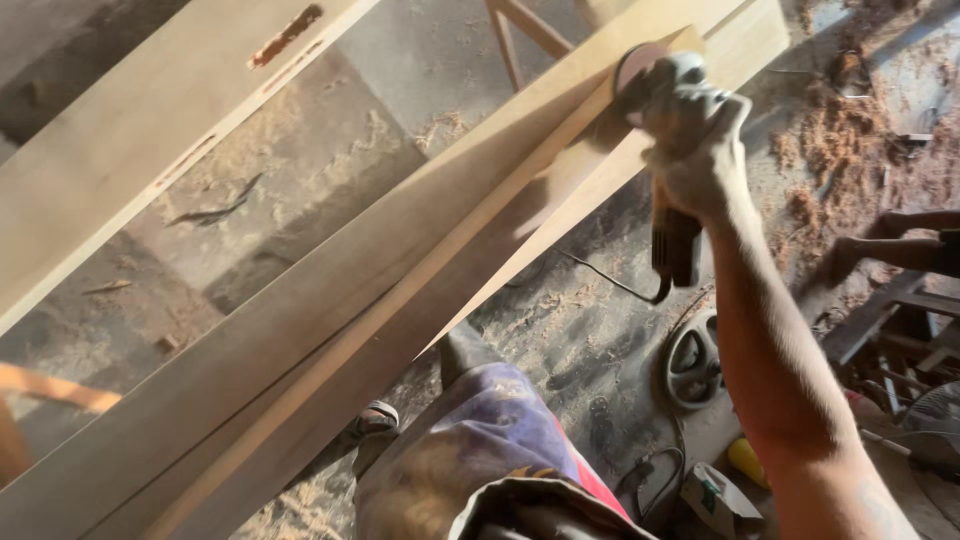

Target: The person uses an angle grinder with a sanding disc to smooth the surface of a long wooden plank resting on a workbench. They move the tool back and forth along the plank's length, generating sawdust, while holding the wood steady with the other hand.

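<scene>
My right hand, coated in dust, is closed around the body of a handheld power sander. The arm reaches in from the lower right. The tool's round disc rests against the upper part of a long pale wooden frame piece, which runs diagonally from lower left to upper right. The sander's dark handle end points down toward the floor, and a black cord trails from it. My left hand is out of sight. My knee in stained purple trousers is below the frame.
A second pale board lies across the upper left. Sawdust and wood shavings cover the concrete floor. Another person's limb is at the right edge. A round black part, a yellow object and tools lie at lower right.
</scene>
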